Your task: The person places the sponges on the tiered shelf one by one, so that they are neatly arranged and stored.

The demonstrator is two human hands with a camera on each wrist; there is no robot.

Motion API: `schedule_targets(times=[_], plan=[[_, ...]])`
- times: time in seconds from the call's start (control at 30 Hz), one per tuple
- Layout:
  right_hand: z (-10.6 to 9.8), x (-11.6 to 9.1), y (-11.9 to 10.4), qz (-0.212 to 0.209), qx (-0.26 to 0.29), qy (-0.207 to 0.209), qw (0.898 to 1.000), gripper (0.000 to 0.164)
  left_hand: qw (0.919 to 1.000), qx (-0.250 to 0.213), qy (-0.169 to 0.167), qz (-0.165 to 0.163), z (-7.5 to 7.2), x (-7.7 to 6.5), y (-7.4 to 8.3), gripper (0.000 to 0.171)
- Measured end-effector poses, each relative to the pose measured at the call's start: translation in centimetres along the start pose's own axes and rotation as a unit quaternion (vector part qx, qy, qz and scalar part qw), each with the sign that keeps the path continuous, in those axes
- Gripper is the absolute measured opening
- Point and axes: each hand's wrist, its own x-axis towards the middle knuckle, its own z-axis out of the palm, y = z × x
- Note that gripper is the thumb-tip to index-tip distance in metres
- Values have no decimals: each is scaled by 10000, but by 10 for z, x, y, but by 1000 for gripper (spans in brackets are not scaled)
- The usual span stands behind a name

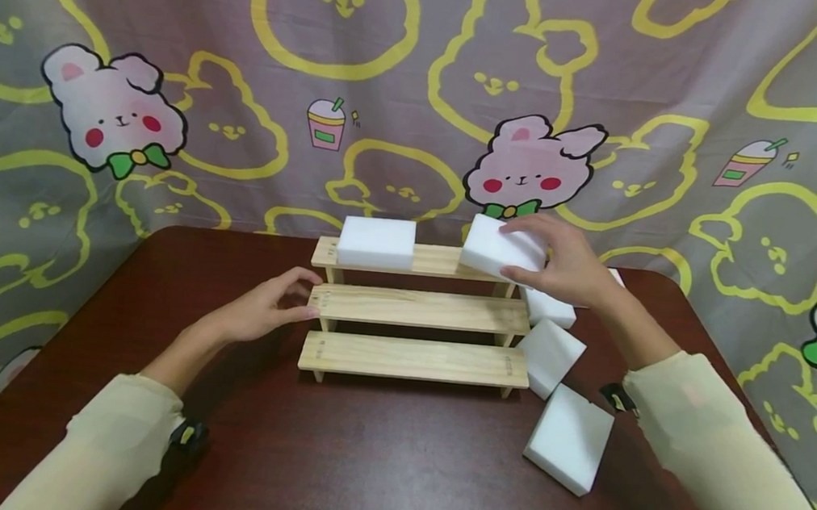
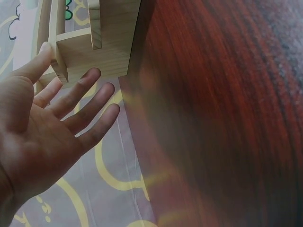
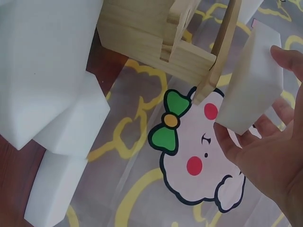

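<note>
A white foam block point(image 1: 504, 245) is held between the thumb and fingers of my right hand point(image 1: 561, 260), at the right end of the top board of a three-tier wooden rack point(image 1: 418, 308). In the right wrist view the held foam block point(image 3: 253, 82) is tilted beside the rack; whether it touches the board cannot be told. Another white foam block point(image 1: 376, 242) lies on the top board's left part. My left hand point(image 1: 258, 307) is at the middle board's left end. The left wrist view shows the left hand point(image 2: 47, 123) with fingers spread, its thumb against the wood.
Several white foam blocks lie right of the rack, one point(image 1: 551, 358) leaning against it and another foam block point(image 1: 570, 439) nearer the front. The dark reddish table point(image 1: 362, 453) extends in front. A patterned curtain point(image 1: 413, 37) hangs behind.
</note>
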Motion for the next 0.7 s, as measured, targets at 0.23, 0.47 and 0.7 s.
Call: schedule_targets(times=[0.23,0.47,0.7], plan=[[4,6,0,38,37,-119,9999,47,10000,-41,-10,16,0,0,0,45],[6,10,-3,184,99,-279,9994,46,10000,-52,20,50,0,0,-1,45],[11,15,-2,226,35,-313,9992,47,9999,-85,19,81,1,0,-2,44]])
